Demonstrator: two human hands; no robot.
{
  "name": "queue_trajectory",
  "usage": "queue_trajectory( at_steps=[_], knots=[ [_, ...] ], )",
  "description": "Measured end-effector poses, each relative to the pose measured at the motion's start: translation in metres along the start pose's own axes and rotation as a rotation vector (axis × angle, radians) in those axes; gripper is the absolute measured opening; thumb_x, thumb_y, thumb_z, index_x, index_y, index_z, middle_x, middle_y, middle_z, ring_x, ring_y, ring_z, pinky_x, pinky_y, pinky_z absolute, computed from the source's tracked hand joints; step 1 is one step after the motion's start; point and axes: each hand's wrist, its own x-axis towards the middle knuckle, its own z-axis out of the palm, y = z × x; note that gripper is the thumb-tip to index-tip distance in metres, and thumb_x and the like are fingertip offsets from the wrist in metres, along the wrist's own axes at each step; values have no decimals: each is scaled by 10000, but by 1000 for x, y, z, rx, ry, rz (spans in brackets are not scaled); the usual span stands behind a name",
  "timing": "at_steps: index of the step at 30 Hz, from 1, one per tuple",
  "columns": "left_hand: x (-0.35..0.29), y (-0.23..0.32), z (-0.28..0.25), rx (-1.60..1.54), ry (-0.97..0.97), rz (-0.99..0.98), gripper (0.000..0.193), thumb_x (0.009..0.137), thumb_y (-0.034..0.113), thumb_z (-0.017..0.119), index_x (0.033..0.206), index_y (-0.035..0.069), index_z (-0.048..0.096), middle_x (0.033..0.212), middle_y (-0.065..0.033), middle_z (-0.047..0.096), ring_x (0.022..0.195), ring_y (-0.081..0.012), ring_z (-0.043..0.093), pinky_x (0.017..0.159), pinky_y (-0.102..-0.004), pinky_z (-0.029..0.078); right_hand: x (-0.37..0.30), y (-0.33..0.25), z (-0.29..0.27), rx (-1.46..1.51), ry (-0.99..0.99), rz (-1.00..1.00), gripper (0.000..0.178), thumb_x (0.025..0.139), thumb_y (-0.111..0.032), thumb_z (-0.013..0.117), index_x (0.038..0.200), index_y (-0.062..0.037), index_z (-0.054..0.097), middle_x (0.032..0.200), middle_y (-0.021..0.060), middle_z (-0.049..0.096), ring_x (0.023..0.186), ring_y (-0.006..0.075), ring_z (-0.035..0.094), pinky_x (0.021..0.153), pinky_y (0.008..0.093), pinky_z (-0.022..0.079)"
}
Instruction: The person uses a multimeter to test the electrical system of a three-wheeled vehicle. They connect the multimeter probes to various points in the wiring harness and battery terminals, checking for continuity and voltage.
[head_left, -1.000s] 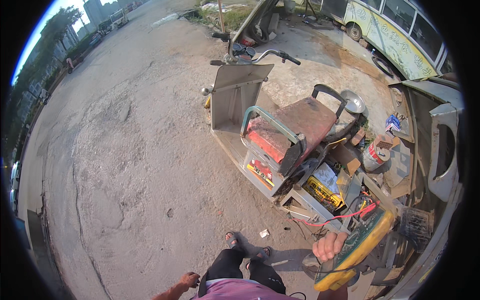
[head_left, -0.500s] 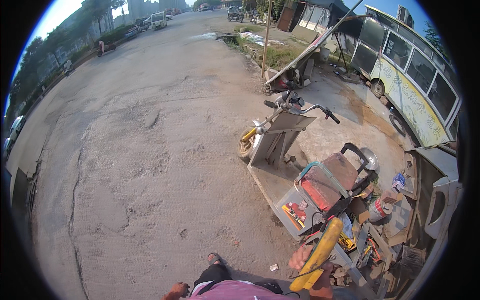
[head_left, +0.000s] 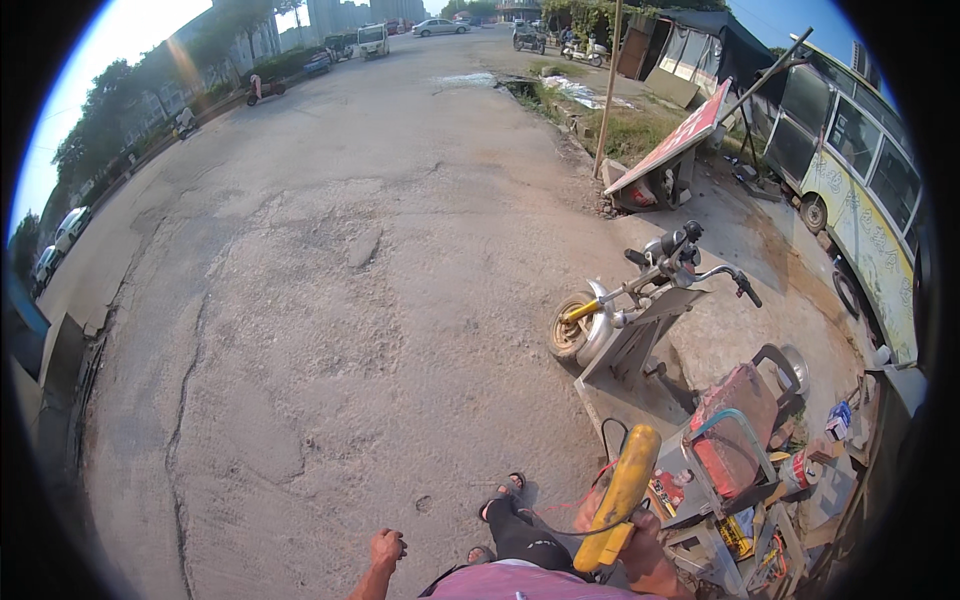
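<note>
My right hand point(head_left: 648, 552) is wrapped round a long yellow handheld device point(head_left: 628, 482), seen edge-on and held tilted in front of my body; it looks like a multimeter. A dark cable and a thin red lead point(head_left: 598, 474) hang from it. Its face is turned out of sight. My left hand point(head_left: 388, 547) hangs low beside my body, fingers loosely curled, with nothing visible in it. Nearest to my right hand stands an electric scooter point(head_left: 632, 390) with bare handlebars, a yellow front fork and a worn red seat point(head_left: 735, 450).
Scrap pieces and tools point(head_left: 770, 550) lie in a heap at the lower right. A red sign board point(head_left: 672, 142) leans beside a pole point(head_left: 608, 90). A yellow-green bus-like vehicle point(head_left: 860, 215) stands at right. Cracked pavement point(head_left: 330, 370) stretches ahead, toward a white van point(head_left: 373, 40).
The view has swung left, so the scooter and scrap sit farther right. My feet have changed position, as in stepping. My left hand has risen in view; the yellow multimeter stays in my right.
</note>
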Motion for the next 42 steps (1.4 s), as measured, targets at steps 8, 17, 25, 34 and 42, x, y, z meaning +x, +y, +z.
queue_trajectory(
  at_steps=[8, 17, 25, 34, 42],
  knots=[
    [76, 25, -32, -20, -149, -298, 263, 988, 163, 607, 1181, 0, 680, 887, -157, 766, 744, -299, 763, 622, -420, 635, 197, -23, -25, 41, 228, 155, 825, 777, -598, 736, 1316, -1, 554, 1077, 160, 637, 975, 319, 657, 864, 473, 547],
    [103, 129, -34, -87, 74, -358, 272, 986, 138, 596, 1209, 0, 670, 897, -160, 754, 755, -292, 757, 581, -438, 614, 398, -59, -66, 97, 38, 210, 564, 897, -228, 618, 1382, 53, 557, 1279, 170, 700, 1149, 304, 697, 1037, 436, 544],
    [226, 254, 2, 230, -187, -367, 282, 978, 112, 578, 1220, -4, 664, 879, -155, 741, 737, -280, 744, 551, -431, 591, 539, -68, -80, 122, 308, 72, 516, 964, -246, 575, 1407, 16, 538, 1302, 140, 686, 1186, 284, 681, 1058, 449, 536],
    [507, 647, 12, 252, -83, 41, 251, 970, 109, 577, 1187, 3, 643, 867, -133, 701, 702, -242, 692, 527, -393, 541, 623, -123, -105, 246, 520, -285, 547, 942, -245, 611, 1427, -6, 530, 1324, 127, 672, 1202, 279, 674, 1076, 439, 518],
    [563, 879, 197, 192, -436, 412, 313, 988, 237, 629, 1184, -6, 649, 866, -117, 709, 726, -209, 684, 583, -364, 560, 742, -199, -201, 112, 568, -388, 522, 926, -233, 609, 1377, 24, 568, 1277, 124, 692, 1153, 248, 688, 1030, 413, 537]
  ],
)
